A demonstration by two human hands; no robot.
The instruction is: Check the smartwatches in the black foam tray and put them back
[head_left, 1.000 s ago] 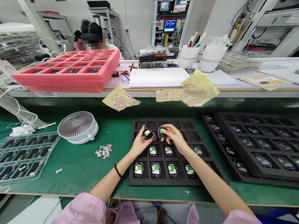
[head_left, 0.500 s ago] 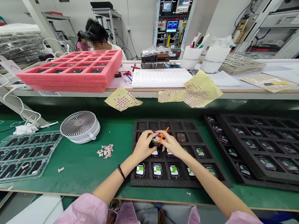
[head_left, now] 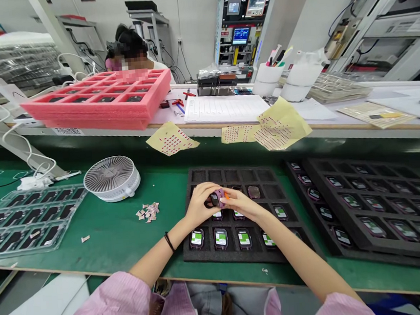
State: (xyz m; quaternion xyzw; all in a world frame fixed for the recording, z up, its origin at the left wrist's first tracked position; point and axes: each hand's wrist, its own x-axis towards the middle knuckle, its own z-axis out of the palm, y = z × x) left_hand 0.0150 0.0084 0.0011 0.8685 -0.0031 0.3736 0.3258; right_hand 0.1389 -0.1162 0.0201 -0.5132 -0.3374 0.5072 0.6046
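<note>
Over a black foam tray [head_left: 219,259], my left hand [head_left: 198,205] grips a small purple-framed smartwatch body [head_left: 218,197], which is tilted with its side turned up. Pinched in my right hand [head_left: 242,205] is a thin orange stick-like tool [head_left: 227,195], mostly hidden by the fingers. The fingertips of that hand meet the right edge of the watch. Below the hands, several more watches with lit green-and-white screens, such as a front-row watch [head_left: 220,238], lie in the tray's pockets. A dark-screened watch [head_left: 253,192] sits to the right.
To the left are a white fan [head_left: 112,178], a pile of small tabs [head_left: 148,212] and a clear tray [head_left: 65,242] of black parts. More black foam trays [head_left: 306,168] with watches stand at right. A raised shelf behind bears a pink foam tray [head_left: 147,111] and papers [head_left: 226,109]. A person sits beyond.
The watch has turned in my left hand, so its purple side now shows. The orange tool, which stuck out long and slanted before, is now mostly covered by my right fingers.
</note>
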